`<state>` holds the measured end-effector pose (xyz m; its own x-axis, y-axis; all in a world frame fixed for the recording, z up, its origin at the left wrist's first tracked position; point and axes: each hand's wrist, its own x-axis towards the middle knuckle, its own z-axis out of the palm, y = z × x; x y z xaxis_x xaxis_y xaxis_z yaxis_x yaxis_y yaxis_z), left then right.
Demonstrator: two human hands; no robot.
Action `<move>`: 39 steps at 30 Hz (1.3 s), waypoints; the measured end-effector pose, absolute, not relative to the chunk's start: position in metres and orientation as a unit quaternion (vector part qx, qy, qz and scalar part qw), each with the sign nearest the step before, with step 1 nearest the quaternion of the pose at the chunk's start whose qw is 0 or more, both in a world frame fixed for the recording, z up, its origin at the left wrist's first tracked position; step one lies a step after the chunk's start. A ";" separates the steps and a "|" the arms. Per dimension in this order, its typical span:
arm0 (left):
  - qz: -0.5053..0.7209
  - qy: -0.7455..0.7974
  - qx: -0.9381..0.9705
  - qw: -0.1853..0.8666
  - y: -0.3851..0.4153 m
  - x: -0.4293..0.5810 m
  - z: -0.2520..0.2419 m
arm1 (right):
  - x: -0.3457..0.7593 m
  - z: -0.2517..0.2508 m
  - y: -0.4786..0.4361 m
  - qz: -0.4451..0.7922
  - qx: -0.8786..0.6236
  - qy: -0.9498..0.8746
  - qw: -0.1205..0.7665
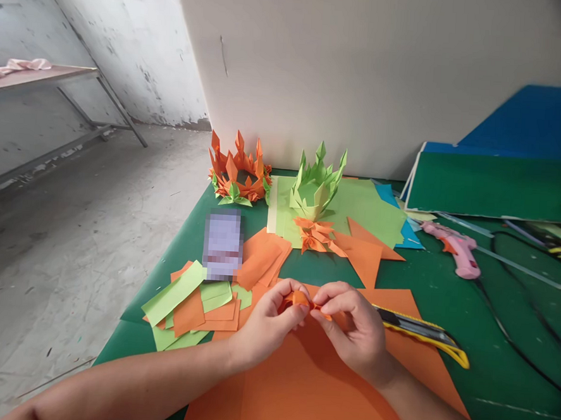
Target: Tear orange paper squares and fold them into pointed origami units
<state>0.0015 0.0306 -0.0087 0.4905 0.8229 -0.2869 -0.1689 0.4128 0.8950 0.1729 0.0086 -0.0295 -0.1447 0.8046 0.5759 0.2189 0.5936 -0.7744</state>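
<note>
Between my two hands is a small folded piece of orange paper (298, 298), partly covered by fingers. My left hand (274, 314) is closed on its left side, thumb in front. The fingertips of my right hand (352, 319) pinch its right end. Both hands are just above a large orange paper sheet (298, 388). Beyond them lies a cluster of folded orange paper pieces (314, 235). A green paper crown (317, 190) stands behind that cluster, and an orange paper crown (238, 172) with green leaf shapes at its base stands to its left.
A yellow utility knife (425, 333) lies right of my right hand. Farther right are a pink glue gun (454, 246) with its black cord and clear glue sticks (519, 268). Cut green and orange paper pieces (193, 306) and a blurred purple object (223, 241) lie to the left.
</note>
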 end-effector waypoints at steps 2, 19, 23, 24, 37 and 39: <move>0.331 0.373 0.445 0.744 0.031 0.001 -0.010 | 0.174 -0.030 0.009 0.250 -0.349 -0.727 0.536; 0.311 0.355 0.440 0.764 0.033 0.001 -0.008 | 0.175 -0.023 0.011 0.227 -0.328 -0.749 0.529; 0.285 0.368 0.438 0.769 0.034 0.000 -0.007 | 0.175 -0.022 0.011 0.213 -0.326 -0.753 0.530; 0.283 0.373 0.438 0.767 0.034 0.000 -0.007 | 0.175 -0.023 0.011 0.224 -0.328 -0.747 0.532; 0.303 0.360 0.441 0.764 0.030 0.000 -0.005 | 0.170 -0.023 0.009 0.430 -0.372 -0.590 0.574; 0.306 0.361 0.454 0.755 0.030 0.001 -0.007 | 0.170 -0.023 0.009 0.440 -0.378 -0.580 0.572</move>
